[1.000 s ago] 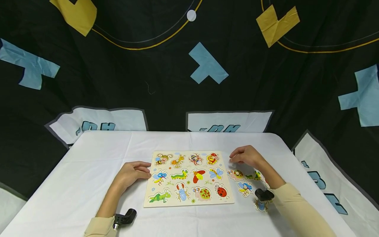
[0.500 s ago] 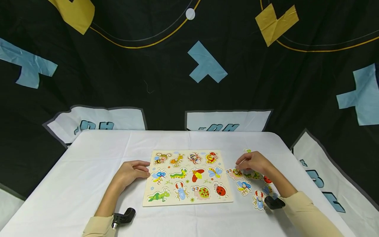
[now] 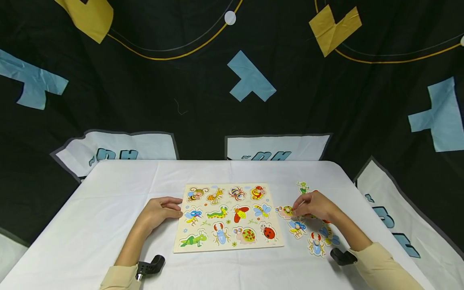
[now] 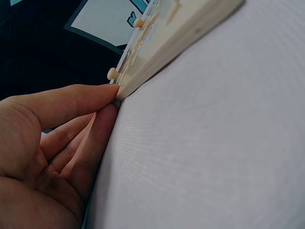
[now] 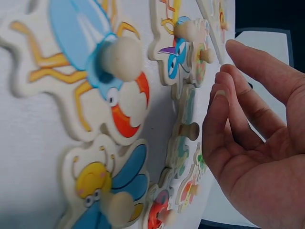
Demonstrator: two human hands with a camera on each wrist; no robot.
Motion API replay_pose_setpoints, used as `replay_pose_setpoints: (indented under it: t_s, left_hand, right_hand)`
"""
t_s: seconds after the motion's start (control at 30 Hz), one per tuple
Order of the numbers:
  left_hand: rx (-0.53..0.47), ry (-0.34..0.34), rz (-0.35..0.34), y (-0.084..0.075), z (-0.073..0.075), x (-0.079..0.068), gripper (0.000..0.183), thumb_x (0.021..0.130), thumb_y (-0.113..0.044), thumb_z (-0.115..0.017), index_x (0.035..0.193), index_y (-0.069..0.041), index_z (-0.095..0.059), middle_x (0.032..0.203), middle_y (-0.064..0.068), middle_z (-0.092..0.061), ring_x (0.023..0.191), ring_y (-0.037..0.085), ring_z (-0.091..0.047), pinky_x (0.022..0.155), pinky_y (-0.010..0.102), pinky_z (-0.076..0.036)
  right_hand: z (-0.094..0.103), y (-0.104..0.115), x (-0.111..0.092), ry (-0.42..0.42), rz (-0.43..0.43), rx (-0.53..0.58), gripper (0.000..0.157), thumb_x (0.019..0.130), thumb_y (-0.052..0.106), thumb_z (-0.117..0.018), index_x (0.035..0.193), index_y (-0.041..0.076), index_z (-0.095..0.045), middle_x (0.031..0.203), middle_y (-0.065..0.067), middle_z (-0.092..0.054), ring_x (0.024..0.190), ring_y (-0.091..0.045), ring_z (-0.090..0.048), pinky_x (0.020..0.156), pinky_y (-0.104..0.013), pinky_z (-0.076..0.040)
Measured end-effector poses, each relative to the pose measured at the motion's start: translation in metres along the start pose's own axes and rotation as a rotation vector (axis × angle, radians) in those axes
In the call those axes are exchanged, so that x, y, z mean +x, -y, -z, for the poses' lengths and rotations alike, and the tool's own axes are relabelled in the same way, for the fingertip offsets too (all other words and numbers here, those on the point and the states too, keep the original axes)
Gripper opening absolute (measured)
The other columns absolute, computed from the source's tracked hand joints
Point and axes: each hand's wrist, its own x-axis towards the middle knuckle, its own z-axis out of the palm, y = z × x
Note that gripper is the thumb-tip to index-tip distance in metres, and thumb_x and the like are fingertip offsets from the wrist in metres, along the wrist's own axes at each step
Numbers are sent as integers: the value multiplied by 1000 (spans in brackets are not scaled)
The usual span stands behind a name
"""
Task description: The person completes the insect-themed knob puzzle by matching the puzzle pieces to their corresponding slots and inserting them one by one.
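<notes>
My left hand [image 3: 157,213] rests at the left edge of a wooden insect puzzle board [image 3: 188,249]; its fingertips touch the board's side in the left wrist view. My right hand [image 3: 315,205] hovers over loose knobbed pieces right of the board. Its fingers are bent, and nothing shows between thumb and fingers in the right wrist view. Its fingertips overlap the snail piece [image 3: 282,212]. Beneath it the caterpillar piece [image 5: 183,129] is partly hidden, as is the ladybug piece [image 5: 155,210]. Nearer lie the mosquito [image 3: 297,229], stag beetle [image 3: 316,244] and dragonfly [image 3: 329,235] pieces.
A green grasshopper piece [image 3: 303,187] lies beyond the right hand. White cloth [image 3: 217,274] covers the table. Behind it hangs a black curtain [image 3: 145,100] with blue and yellow shapes. Each wrist wears a black camera, such as the left one [image 3: 151,266].
My right hand has moved from beside the board's upper right corner toward me and to the right, over the loose pieces, uncovering the grasshopper piece. The left hand stays at the board's edge.
</notes>
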Motion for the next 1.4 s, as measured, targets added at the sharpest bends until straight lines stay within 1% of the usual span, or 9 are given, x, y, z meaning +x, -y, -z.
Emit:
replay_pose_setpoints:
  t_s: [0.2, 0.4, 0.57, 0.73, 1.07, 1.23, 1.4]
  left_hand:
    - [7, -3, -3, -1, 1, -1, 51, 76, -15, -85, 125, -5, -71, 95, 2, -76, 88, 10, -66, 81, 24, -47]
    - [13, -5, 2, -1, 1, -1, 52, 76, -15, -85, 124, -5, -71, 95, 2, -76, 88, 11, -66, 83, 26, -47]
    - [17, -5, 3, 0, 1, -1, 52, 76, -16, -85, 125, -5, -71, 96, 2, -77, 89, 10, -67, 84, 26, -47]
    - [20, -7, 3, 0, 1, -1, 52, 76, -16, -85, 125, -5, -70, 96, 2, -77, 89, 10, -67, 84, 27, -46]
    - [9, 0, -13, 1, 1, -1, 52, 76, -15, -85, 125, -5, -70, 94, 2, -77, 88, 10, -67, 83, 26, -47]
    - [9, -2, -8, 0, 0, -1, 51, 77, -15, -85, 125, -5, -70, 95, 2, -77, 88, 10, -67, 82, 25, -47]
    - [10, -4, -4, 1, 0, -2, 51, 77, -15, -85, 125, -5, -71, 94, 2, -77, 88, 10, -66, 82, 25, -47]
  right_hand:
    - [-1, -4, -8, 39, 28, 9, 23, 80, 22, -84, 94, 6, -75, 82, -3, -73, 73, -18, -59, 67, -34, -48]
    - [-3, -10, -14, 103, 59, 31, 22, 79, 21, -85, 91, 5, -74, 82, -3, -73, 72, -17, -59, 65, -33, -50]
    - [-5, -13, -16, 142, 50, 35, 21, 78, 20, -85, 90, 6, -75, 79, -2, -72, 69, -17, -60, 62, -32, -50]
    - [-6, -13, -17, 176, 53, 38, 21, 79, 18, -84, 91, 5, -74, 76, -1, -70, 68, -17, -57, 62, -30, -47]
    - [-10, -13, -18, 181, 64, 49, 23, 78, 16, -85, 91, 3, -71, 71, 0, -66, 66, -16, -55, 60, -29, -46]
    - [-11, -14, -19, 167, 56, 34, 22, 78, 16, -85, 90, 4, -71, 69, 1, -66, 65, -16, -55, 59, -29, -45]
    - [-12, -14, -19, 166, 58, 51, 21, 78, 16, -85, 88, 3, -71, 69, 0, -66, 64, -16, -54, 58, -29, -45]
